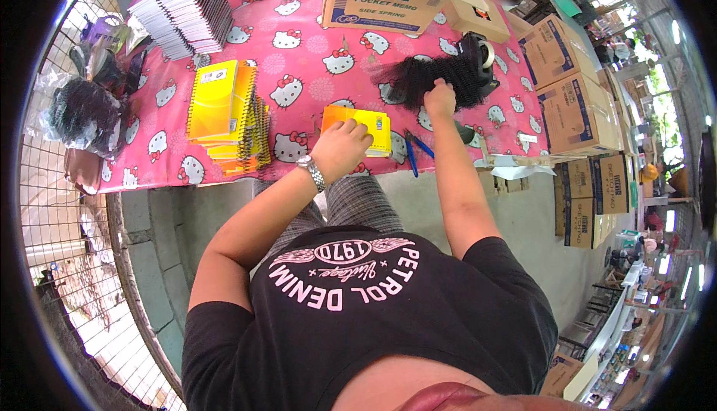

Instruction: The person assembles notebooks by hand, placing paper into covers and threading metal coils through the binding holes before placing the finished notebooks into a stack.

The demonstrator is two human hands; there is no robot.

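In front of me at the table's near edge lies a small yellow memo pad (379,133). My left hand (345,146), with a metal watch on its wrist, rests on the pad with fingers curled over it. My right hand (441,99) reaches into a heap of black spiral binding coils (418,81), its fingers closed at the heap's near side. How many coils it grips is too small to tell. Pliers with blue handles (413,153) lie between the memo pad and my right forearm. To the left stands a stack of yellow spiral notebooks (216,112).
A pink patterned cloth (287,63) covers the table. At the back are a tall stack of spiral-bound books (187,11) and an open cardboard box (381,7). A black tape dispenser (478,60) stands beyond the coils. Cartons (575,116) are piled at right; a plastic-wrapped bundle (86,116) lies far left.
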